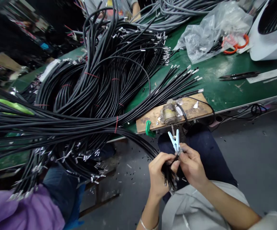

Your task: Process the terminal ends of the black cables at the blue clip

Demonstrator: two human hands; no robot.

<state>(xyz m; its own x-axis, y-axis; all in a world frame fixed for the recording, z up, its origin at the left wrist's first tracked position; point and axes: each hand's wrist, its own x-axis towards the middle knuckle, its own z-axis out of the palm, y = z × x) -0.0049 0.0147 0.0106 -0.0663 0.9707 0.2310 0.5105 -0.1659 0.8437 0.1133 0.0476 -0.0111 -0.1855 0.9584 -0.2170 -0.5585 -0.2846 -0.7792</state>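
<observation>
My left hand [161,172] is closed around a bunch of black cables [169,179], whose cut ends hang below the fingers. Close beside it, my right hand [193,164] pinches the end of one black cable; the fingertips partly hide it. A light blue clothespin [174,140] stands just above my fingertips, its lower end at the pinched cable end. Above the clothespin, a thin metal shaft [173,129] sticks out of a small grimy motor [169,114]. This motor sits on a wooden board [198,107] at the table edge.
Large bundles of black cable [105,83] tied with red cover the green table [215,68] on the left. Orange-handled scissors [236,46], a plastic bag [210,35], snips [239,76] and a white fan [270,35] lie right. A green clamp [149,128] grips the board. Two people sit nearby.
</observation>
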